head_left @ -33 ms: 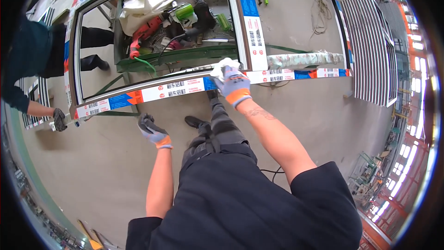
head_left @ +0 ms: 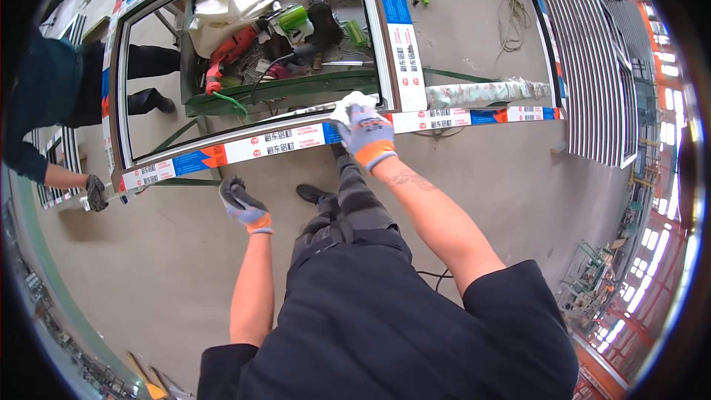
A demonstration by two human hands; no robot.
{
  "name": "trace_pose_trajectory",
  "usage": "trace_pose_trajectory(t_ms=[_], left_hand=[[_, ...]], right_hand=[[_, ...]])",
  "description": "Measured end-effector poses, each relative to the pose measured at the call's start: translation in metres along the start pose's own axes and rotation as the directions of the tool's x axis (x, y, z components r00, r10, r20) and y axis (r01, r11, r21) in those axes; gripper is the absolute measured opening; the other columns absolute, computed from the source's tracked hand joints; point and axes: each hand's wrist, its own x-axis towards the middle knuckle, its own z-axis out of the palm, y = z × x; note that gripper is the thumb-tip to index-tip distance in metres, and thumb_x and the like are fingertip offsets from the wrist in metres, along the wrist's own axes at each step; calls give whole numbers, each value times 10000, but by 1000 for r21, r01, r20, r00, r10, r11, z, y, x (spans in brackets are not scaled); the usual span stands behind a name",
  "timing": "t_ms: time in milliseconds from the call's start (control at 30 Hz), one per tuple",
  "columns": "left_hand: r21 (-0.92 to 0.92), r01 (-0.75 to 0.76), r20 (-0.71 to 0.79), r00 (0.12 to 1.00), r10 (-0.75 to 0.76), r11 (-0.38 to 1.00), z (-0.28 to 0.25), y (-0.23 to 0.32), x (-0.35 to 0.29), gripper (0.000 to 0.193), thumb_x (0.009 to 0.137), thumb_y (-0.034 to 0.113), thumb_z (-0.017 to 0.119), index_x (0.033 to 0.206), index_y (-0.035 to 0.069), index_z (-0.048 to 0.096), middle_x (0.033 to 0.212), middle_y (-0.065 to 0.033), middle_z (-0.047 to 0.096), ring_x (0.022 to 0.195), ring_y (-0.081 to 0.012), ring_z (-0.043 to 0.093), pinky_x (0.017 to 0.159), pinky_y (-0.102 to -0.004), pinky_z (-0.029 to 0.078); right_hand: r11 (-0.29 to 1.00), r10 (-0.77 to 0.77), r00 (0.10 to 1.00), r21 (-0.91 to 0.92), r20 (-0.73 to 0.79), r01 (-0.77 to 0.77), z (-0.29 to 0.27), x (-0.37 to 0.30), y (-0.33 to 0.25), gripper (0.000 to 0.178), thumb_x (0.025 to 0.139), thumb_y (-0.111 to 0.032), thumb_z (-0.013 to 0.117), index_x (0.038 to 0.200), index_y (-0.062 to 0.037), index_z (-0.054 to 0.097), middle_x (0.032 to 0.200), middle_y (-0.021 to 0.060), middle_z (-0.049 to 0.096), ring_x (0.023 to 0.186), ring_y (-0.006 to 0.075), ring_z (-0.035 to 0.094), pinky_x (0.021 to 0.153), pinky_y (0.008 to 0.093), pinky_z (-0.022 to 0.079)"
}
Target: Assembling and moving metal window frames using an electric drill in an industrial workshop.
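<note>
In a grey glove with an orange cuff, my right hand presses a crumpled white cloth onto the near rail of a large window frame. The hand is close to where the upright middle bar meets that rail. The frame has dark inner edges and is covered in white, blue and orange protective film. My left hand, gloved alike, hangs in the air on the near side of the frame. Its fingers are loosely bent with the thumb apart, and nothing shows in it.
Under the frame, a green-edged tray carries a red power tool, a black drill and scraps. A co-worker stands at the left, one gloved hand by the frame's corner. Striped stacked profiles stand right.
My right hand and the cloth have shifted slightly left along the near rail. My left hand has moved very little.
</note>
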Motion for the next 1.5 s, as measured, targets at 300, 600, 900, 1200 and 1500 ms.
trace_pose_trajectory(t_ms=[300,600,900,1200,1500], left_hand=[[294,-781,689,573,444,551,35,29,105,94,855,105,552,866,65,637,827,-131,614,779,-347,586,703,-407,446],[413,-813,661,577,479,409,27,8,129,88,819,138,602,890,87,600,831,-113,593,799,-324,575,705,-417,434],[523,-753,574,658,488,400,15,0,116,124,790,127,634,900,85,594,843,-110,588,797,-316,563,710,-405,416],[567,-678,461,732,501,468,18,-6,110,135,794,153,638,901,91,584,879,-98,588,850,-303,553,747,-426,409],[744,-395,166,890,425,538,-40,-26,87,133,819,114,588,947,77,588,906,-134,592,862,-340,566,769,-459,429]], right_hand=[[920,-388,921,-52,23,388,-7,13,71,204,863,-305,580,932,-120,632,866,125,658,840,297,653,678,418,530],[876,-482,874,18,67,482,9,32,6,132,852,-229,566,883,-114,622,822,83,637,779,261,640,653,410,523],[782,-607,752,25,258,623,-14,39,54,104,848,-185,578,861,-101,638,740,101,630,684,270,642,610,396,512],[656,-755,632,160,178,738,8,60,-83,185,874,-205,517,923,-61,622,826,134,669,780,297,666,696,426,539],[622,-783,612,99,114,777,2,47,-39,232,842,-331,644,853,-100,623,794,109,625,718,293,634,638,421,509]])
